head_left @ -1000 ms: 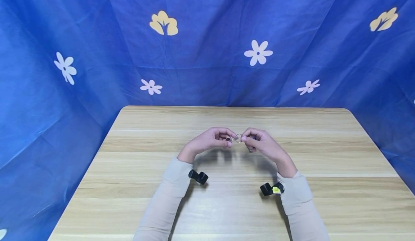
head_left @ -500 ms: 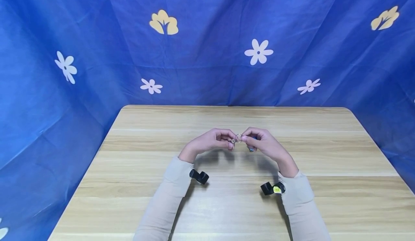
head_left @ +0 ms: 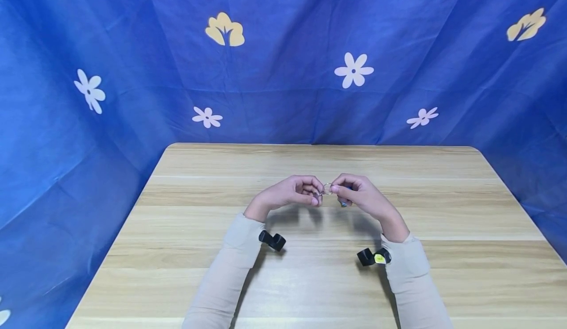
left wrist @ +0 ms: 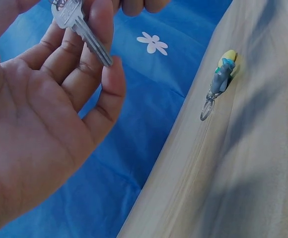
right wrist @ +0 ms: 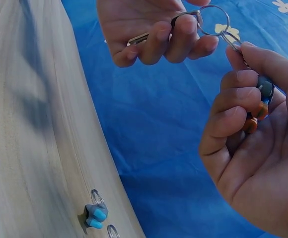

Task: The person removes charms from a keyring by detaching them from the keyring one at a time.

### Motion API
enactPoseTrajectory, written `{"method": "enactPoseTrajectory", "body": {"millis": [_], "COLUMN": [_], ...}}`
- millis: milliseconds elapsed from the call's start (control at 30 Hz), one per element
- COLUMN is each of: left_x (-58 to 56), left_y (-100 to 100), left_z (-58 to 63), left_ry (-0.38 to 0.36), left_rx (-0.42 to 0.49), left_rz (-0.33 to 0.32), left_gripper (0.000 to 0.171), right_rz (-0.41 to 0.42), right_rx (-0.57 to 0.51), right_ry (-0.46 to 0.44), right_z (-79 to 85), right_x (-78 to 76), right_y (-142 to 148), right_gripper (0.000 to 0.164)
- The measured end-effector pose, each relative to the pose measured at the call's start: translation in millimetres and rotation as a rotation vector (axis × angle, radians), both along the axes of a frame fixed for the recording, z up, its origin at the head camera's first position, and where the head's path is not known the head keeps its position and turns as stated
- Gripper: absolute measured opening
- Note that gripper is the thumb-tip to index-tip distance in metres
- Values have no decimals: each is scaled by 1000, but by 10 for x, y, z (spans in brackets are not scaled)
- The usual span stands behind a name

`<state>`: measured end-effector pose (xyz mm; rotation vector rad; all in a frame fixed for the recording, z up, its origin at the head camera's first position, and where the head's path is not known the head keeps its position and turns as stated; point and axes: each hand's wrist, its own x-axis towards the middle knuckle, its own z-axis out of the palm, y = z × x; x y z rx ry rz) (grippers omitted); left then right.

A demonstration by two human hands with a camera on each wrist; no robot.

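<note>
Over the middle of the table, both hands hold linked metal rings between them. My left hand (head_left: pixel 290 192) grips a silver key (left wrist: pixel 79 25), its blade pointing out past the fingers in the left wrist view. A large key ring (right wrist: pixel 214 21) stands out from that hand toward the other. My right hand (head_left: pixel 365 198) pinches a smaller ring (right wrist: pixel 232 38) between thumb and index finger, linked with the large one. From it a keychain charm (right wrist: pixel 265 89), dark green with orange parts, hangs into the right palm, partly hidden by curled fingers.
On the wooden table (head_left: pixel 283 289) lies a grey, teal and yellow figure keychain (left wrist: pixel 222 75). The right wrist view shows a grey-blue keychain (right wrist: pixel 95 214) and another metal ring (right wrist: pixel 113 231) near the table edge. A blue flowered cloth (head_left: pixel 283 73) surrounds the table.
Both hands stay nearly in place. The left fingers have shifted a little on the key and ring, and a blue bit of the charm now shows under the right hand.
</note>
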<state>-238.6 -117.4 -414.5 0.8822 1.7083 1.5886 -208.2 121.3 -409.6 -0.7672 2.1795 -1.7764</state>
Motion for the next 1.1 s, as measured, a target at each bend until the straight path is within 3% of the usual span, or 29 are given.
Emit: {"method": "enactPoseTrajectory", "body": {"millis": [267, 467, 800, 1100], "left_x": [-1, 5, -1, 1], "left_y": [-29, -38, -41, -35], "left_z": [10, 25, -4, -12], "left_ry": [3, 11, 4, 12], "left_rx": [31, 65, 92, 80], "left_rz": [1, -2, 14, 45], "left_gripper": [27, 15, 15, 17], "right_rz": [6, 21, 91, 15], "right_rx": [14, 86, 114, 222], "right_ry": [-2, -10, 63, 154], "right_z": [24, 91, 124, 167], "right_x": [11, 58, 115, 165], "right_y": [-7, -33, -68, -119], "right_gripper": [15, 18, 11, 10]}}
